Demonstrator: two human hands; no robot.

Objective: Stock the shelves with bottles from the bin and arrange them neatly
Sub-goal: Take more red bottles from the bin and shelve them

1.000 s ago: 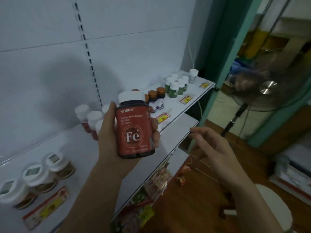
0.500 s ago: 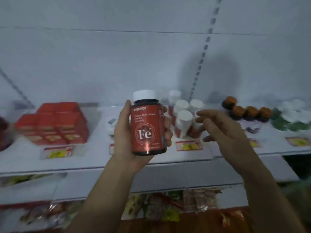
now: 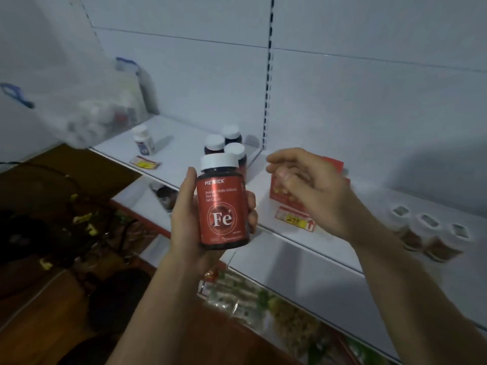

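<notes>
My left hand (image 3: 187,219) grips a dark bottle with a red "Fe" label and a white cap (image 3: 222,204), upright in front of the white shelf (image 3: 181,159). Right behind it on the shelf stand three matching white-capped dark bottles (image 3: 224,144). My right hand (image 3: 305,188) hovers empty to the right of the held bottle, fingers loosely curled and apart, in front of red boxes (image 3: 334,167). A clear plastic bin (image 3: 105,114) with bottles inside sits at the shelf's far left, blurred.
A small white bottle (image 3: 143,142) stands alone left of the dark bottles. Three clear jars with white lids (image 3: 429,235) stand at the right. Yellow price tags (image 3: 295,218) line the shelf edge. Packets fill the lower shelf (image 3: 250,301). A dark fan (image 3: 52,206) stands on the floor at left.
The view has swung left along the shelf, from the red-capped bottles to the dark bottles and bin. My left hand still holds the Fe bottle; my right hand stays raised beside it.
</notes>
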